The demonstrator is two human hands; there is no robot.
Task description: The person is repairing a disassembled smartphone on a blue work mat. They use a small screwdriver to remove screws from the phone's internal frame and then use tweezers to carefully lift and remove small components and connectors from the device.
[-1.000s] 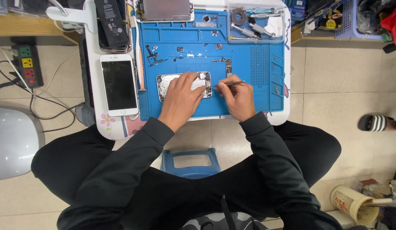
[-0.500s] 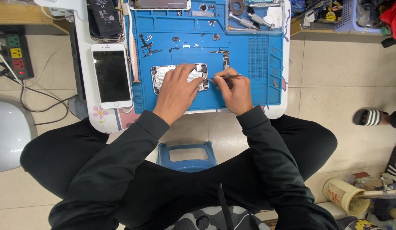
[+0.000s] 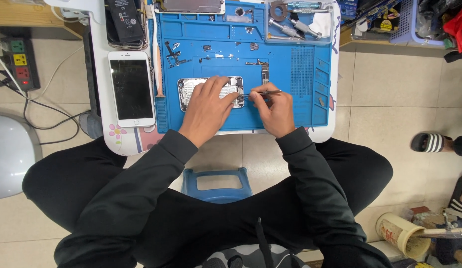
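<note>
Spare phone (image 3: 131,88) beside mat (image 3: 295,106) (blue)

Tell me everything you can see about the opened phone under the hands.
The opened phone lies flat on the blue mat, long side running left to right. It looks like a silvery metal shell, screen removed, with small parts inside that are too fine to make out. The left hand rests on it and covers most of its middle and right part. The right hand holds thin metal tweezers whose tip meets the phone's right end.
</note>
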